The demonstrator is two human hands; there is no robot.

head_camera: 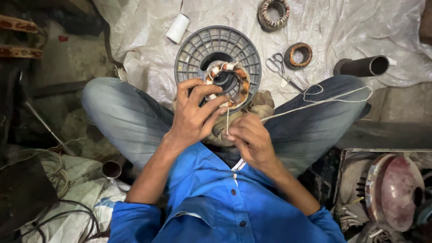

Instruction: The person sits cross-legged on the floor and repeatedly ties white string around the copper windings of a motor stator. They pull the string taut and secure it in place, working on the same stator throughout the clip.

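Note:
I sit cross-legged on the floor. My left hand (193, 112) grips a round motor stator (228, 82) with copper windings and white insulation strips, holding it tilted over my lap. Just below the stator, my right hand (252, 137) pinches a white thread (315, 101). That thread runs up to the winding and also loops off to the right across my knee. Behind the stator a grey plastic spool (189, 54) lies flat on the floor.
On the white plastic sheet (360, 27) are a white thread roll (177, 28), a second stator (273, 13), a smaller copper coil ring (299, 55), scissors (276, 64) and a dark pipe (362, 66). Cables lie at left, a reddish motor cover (396, 191) at right.

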